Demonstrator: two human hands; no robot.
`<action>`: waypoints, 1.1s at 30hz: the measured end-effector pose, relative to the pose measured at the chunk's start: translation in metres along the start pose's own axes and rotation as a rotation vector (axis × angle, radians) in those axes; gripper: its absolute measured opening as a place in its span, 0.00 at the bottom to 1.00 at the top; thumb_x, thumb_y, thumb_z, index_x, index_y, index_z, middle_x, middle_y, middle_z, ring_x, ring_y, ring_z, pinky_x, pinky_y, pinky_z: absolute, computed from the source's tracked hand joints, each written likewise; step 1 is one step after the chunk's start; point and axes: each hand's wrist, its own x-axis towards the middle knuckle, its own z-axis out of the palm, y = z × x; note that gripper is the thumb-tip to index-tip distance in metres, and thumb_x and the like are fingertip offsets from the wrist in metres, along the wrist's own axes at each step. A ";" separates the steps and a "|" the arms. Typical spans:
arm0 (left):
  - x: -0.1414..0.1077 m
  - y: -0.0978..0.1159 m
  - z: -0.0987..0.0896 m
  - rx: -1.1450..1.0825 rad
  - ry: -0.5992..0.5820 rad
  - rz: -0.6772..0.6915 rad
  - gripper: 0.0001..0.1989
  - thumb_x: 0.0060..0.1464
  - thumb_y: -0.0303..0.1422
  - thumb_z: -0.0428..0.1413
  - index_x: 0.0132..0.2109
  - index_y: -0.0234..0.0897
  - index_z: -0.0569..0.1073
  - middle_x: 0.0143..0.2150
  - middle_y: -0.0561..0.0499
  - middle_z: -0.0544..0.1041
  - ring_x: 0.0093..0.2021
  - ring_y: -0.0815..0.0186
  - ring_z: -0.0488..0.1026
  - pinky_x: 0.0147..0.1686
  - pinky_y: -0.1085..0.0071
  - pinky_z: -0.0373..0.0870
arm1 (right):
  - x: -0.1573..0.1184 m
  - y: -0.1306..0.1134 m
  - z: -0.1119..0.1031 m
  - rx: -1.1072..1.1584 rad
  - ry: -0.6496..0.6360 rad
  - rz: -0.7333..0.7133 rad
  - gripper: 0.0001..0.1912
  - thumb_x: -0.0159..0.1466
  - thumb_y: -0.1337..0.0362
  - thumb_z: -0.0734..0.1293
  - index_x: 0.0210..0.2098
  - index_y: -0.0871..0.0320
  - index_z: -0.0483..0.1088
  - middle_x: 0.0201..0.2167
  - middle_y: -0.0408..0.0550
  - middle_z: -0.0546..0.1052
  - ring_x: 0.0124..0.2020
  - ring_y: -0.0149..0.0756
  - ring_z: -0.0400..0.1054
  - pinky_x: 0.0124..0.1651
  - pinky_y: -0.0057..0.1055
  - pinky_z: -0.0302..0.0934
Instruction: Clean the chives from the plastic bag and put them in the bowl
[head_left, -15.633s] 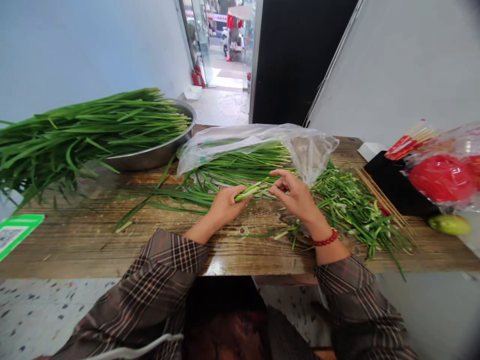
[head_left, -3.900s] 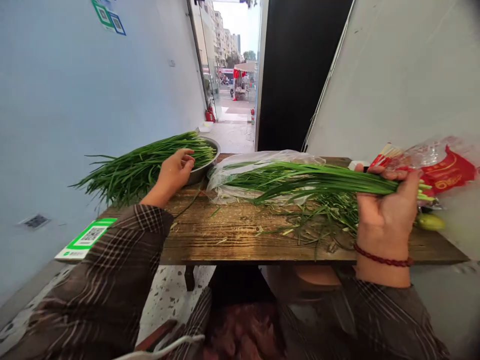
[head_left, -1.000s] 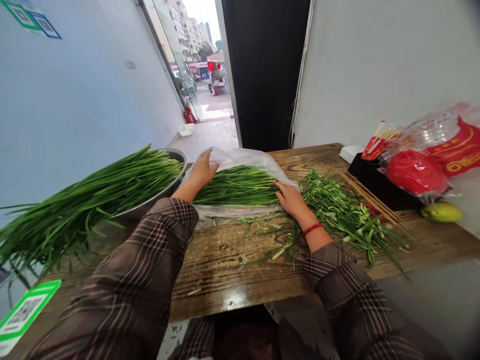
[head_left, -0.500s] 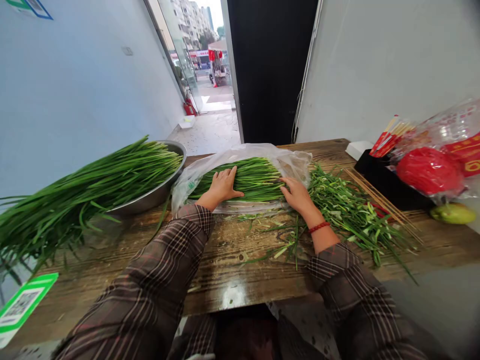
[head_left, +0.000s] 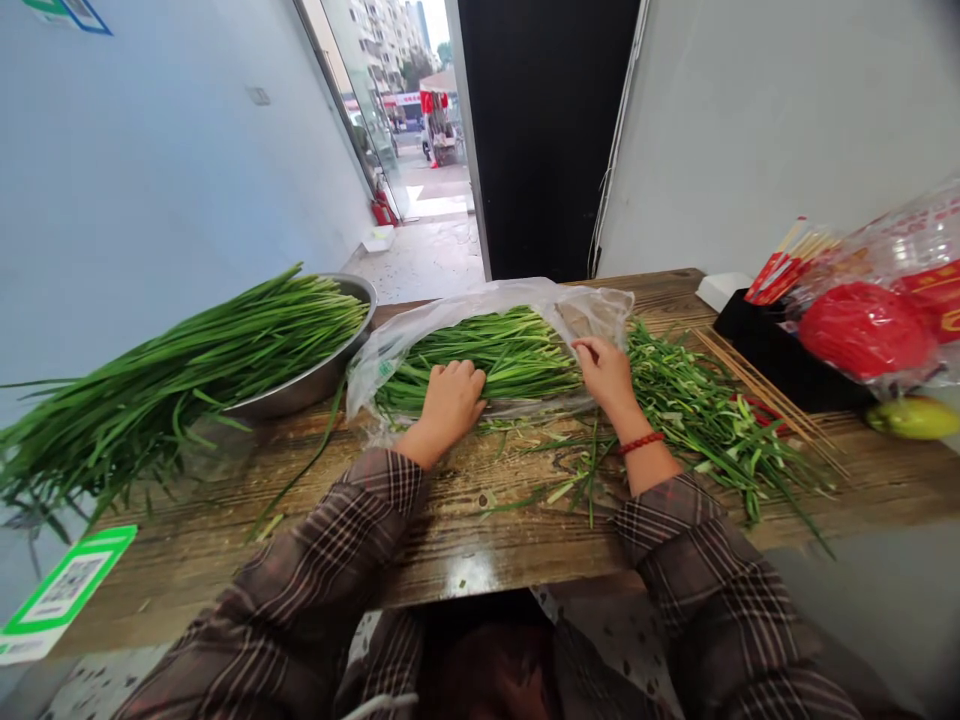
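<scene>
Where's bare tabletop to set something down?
Table front, between the sleeves; left front, between QR sign and left sleeve; right front, before yellow-green fruit. Crowded: steel bowl through plastic bag of greens to trimmings pile.

The basin [head_left: 313, 386] is smooth, dull-shining metal, the bag [head_left: 510, 293] crinkled translucent plastic, the table [head_left: 480, 540] grained glossy wood.

Seemingly a small street-front eatery: a glass door [head_left: 358, 95] gives onto a street [head_left: 444, 178] with a stall [head_left: 441, 115], an extinguisher [head_left: 385, 208] stands nearby, a QR card [head_left: 71, 590] is at the desk [head_left: 465, 540], sleeved chopsticks [head_left: 780, 264] stand in a box [head_left: 787, 368], and greens [head_left: 487, 340] lie in bulk.
</scene>
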 end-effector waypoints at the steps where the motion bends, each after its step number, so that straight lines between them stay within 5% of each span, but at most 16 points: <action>1: -0.010 0.005 0.002 0.002 -0.008 -0.008 0.12 0.54 0.35 0.58 0.45 0.35 0.71 0.45 0.41 0.72 0.47 0.52 0.68 0.44 0.57 0.63 | 0.000 -0.003 -0.002 0.025 0.014 -0.006 0.15 0.64 0.62 0.59 0.40 0.59 0.77 0.36 0.51 0.81 0.36 0.41 0.73 0.43 0.37 0.65; 9: -0.045 0.014 0.017 -0.179 0.046 -0.077 0.27 0.57 0.42 0.56 0.60 0.33 0.65 0.51 0.40 0.71 0.50 0.53 0.66 0.47 0.58 0.63 | -0.009 -0.024 -0.003 0.103 -0.037 -0.140 0.14 0.66 0.59 0.60 0.40 0.57 0.76 0.39 0.49 0.80 0.38 0.38 0.72 0.41 0.33 0.64; 14: -0.048 0.012 0.013 -0.275 0.115 -0.081 0.23 0.62 0.43 0.50 0.59 0.36 0.67 0.50 0.42 0.72 0.48 0.55 0.67 0.48 0.58 0.62 | -0.015 -0.025 0.009 -0.042 -0.114 -0.276 0.15 0.68 0.58 0.61 0.46 0.56 0.76 0.45 0.51 0.79 0.48 0.43 0.70 0.54 0.40 0.61; 19: -0.051 0.011 0.011 -0.277 0.147 -0.004 0.20 0.62 0.41 0.52 0.57 0.37 0.69 0.50 0.41 0.73 0.49 0.54 0.68 0.51 0.55 0.61 | -0.016 -0.027 0.014 -0.248 -0.126 -0.266 0.12 0.65 0.58 0.65 0.40 0.54 0.79 0.43 0.52 0.78 0.47 0.47 0.67 0.52 0.45 0.60; 24: -0.059 0.006 0.006 -0.393 0.415 -0.076 0.19 0.63 0.35 0.50 0.59 0.39 0.68 0.52 0.41 0.72 0.52 0.55 0.68 0.52 0.56 0.62 | -0.016 -0.043 0.001 0.031 -0.060 -0.269 0.10 0.65 0.59 0.65 0.37 0.52 0.79 0.41 0.49 0.78 0.45 0.42 0.71 0.52 0.42 0.64; 29: -0.067 0.008 -0.006 -0.406 0.677 -0.115 0.20 0.61 0.32 0.52 0.59 0.41 0.67 0.53 0.41 0.73 0.54 0.55 0.68 0.52 0.56 0.63 | -0.026 -0.073 -0.015 0.341 -0.292 -0.294 0.11 0.66 0.59 0.64 0.40 0.51 0.78 0.38 0.46 0.80 0.41 0.36 0.74 0.47 0.36 0.67; 33: -0.065 0.011 -0.011 -0.464 0.542 -0.026 0.18 0.63 0.36 0.51 0.58 0.41 0.69 0.53 0.42 0.74 0.54 0.56 0.70 0.56 0.54 0.61 | -0.037 -0.093 -0.018 0.398 -0.495 -0.350 0.10 0.65 0.57 0.66 0.37 0.52 0.78 0.33 0.45 0.80 0.36 0.35 0.74 0.42 0.34 0.68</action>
